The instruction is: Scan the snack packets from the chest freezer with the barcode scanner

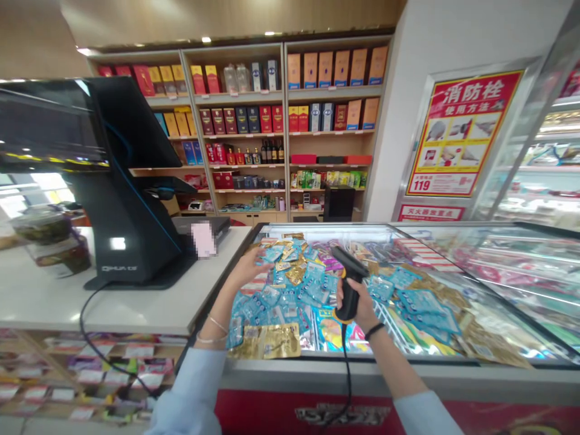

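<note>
My right hand (357, 302) is wrapped round the handle of a black barcode scanner (351, 263), whose cable hangs down over the freezer front. On the left, my left hand (251, 267) has its fingers spread at the upper left of a heap of small blue packets (312, 284); whether its fingertips touch them I cannot tell. Gold packets (272, 341) lie at the front left of the glass top, and smaller gold ones (295, 272) rest among the blue. More blue packets (426, 308) and brownish-gold packets (492, 338) are spread to the right of the scanner.
A white counter (181, 302) at left carries a black till terminal (131, 241) and a cup (54, 244). The packets lie on a glass-topped freezer (453, 371). Shelves of boxes (326, 90) stand behind, with a red sign (464, 133) on the right wall.
</note>
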Demonstrator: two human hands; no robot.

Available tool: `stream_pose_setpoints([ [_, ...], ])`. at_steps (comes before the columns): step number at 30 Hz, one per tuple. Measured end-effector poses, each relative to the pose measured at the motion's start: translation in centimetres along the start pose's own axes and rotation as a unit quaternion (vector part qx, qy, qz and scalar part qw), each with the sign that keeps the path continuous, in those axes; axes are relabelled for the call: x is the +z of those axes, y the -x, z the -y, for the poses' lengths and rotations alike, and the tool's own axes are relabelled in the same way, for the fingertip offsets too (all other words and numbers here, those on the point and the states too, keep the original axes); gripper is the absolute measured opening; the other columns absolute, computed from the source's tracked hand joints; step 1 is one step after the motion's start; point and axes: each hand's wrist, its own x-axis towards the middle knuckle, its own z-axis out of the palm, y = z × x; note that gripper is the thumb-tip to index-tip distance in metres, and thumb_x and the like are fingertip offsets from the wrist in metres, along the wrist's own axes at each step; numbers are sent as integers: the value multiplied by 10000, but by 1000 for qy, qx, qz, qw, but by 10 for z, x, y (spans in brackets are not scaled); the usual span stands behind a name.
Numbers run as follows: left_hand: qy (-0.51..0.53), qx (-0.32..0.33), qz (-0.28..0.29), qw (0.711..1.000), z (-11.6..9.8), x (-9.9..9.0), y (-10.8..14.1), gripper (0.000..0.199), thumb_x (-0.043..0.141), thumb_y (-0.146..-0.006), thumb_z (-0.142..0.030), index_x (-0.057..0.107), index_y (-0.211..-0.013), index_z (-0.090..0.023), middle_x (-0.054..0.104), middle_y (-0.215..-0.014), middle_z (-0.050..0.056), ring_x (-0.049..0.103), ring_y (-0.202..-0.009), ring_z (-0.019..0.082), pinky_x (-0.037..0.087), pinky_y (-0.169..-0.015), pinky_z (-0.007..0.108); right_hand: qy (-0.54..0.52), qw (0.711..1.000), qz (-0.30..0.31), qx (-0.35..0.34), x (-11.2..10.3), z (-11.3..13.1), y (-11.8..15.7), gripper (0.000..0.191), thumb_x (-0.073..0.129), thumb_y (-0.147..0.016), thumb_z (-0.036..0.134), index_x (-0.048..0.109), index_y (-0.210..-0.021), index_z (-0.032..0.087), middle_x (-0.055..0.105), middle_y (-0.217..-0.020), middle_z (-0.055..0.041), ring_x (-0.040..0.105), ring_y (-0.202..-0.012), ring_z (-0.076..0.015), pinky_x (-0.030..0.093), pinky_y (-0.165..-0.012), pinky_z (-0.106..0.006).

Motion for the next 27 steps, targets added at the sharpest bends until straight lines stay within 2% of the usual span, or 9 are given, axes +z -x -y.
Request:
stream_pose_setpoints([
  [2, -131, -85, 129, 979, 25, -3, -8, 446, 758, -595, -422, 689, -960, -175, 727, -967, 75, 661, -923, 262, 499, -809, 322, 9, 999, 25, 41, 10, -20, -12, 302, 657, -764, 430, 590, -924, 183, 563, -519, 43, 515, -337, -125, 411, -323, -225],
  [5, -213, -129, 275, 929, 44, 3, -17, 255, 774, -524, -344, 672, -694, -183, 698, -719, 17, 646, -782, 222, 461, -698, 265, 21, 994, 52, 90, 21, -46, -27, 320, 677, -732, 432, 594, -901, 173, 564, -495, 41, 507, -316, -133, 409, -300, -234],
  [7, -189, -127, 325, 918, 49, 11, -20, 216, 758, -530, -329, 648, -649, -186, 653, -634, -16, 620, -713, 188, 432, -637, 241, 15, 993, 50, 110, 25, -57, -33, 320, 689, -717, 430, 595, -882, 172, 563, -486, 43, 500, -309, -129, 404, -293, -228],
  [10, -149, -120, 342, 920, 51, 22, -20, 231, 770, -489, -295, 615, -626, -192, 607, -582, -50, 576, -639, 153, 388, -564, 220, -6, 991, 37, 128, 27, -67, -35, 313, 692, -720, 435, 595, -866, 176, 563, -491, 47, 499, -311, -120, 402, -295, -218],
  [15, -48, -111, 324, 938, 53, 27, -14, 263, 771, -481, -243, 571, -647, -206, 623, -587, -57, 598, -652, 165, 407, -563, 219, -13, 990, 34, 139, 26, -66, -33, 325, 709, -710, 448, 610, -853, 173, 559, -482, 44, 512, -321, -126, 406, -306, -220],
  [18, -1, -131, 317, 939, 52, 25, -10, 272, 764, -507, -237, 587, -710, -201, 638, -600, -45, 608, -648, 172, 423, -570, 231, -12, 990, 29, 140, 28, -62, -32, 329, 715, -699, 448, 623, -853, 172, 562, -481, 43, 509, -319, -126, 407, -309, -221],
  [21, 33, -123, 291, 948, 52, 23, -9, 320, 773, -505, -230, 608, -775, -184, 619, -601, -51, 581, -609, 149, 426, -566, 228, -13, 990, 22, 137, 31, -59, -32, 345, 728, -678, 454, 627, -851, 172, 562, -480, 45, 507, -317, -123, 408, -309, -218],
  [23, 70, -104, 229, 965, 53, 22, -11, 329, 769, -527, -255, 616, -806, -170, 602, -620, -52, 567, -593, 134, 437, -563, 226, -11, 991, 17, 135, 31, -58, -31, 359, 740, -668, 459, 626, -851, 172, 561, -480, 46, 508, -318, -122, 409, -310, -215],
  [27, 153, -74, 25, 985, 57, 26, -20, 304, 670, -682, -366, 618, -891, -150, 636, -786, -2, 616, -670, 151, 500, -579, 250, -9, 991, 10, 131, 29, -60, -30, 351, 739, -696, 447, 620, -870, 166, 570, -497, 39, 513, -325, -123, 404, -308, -215],
])
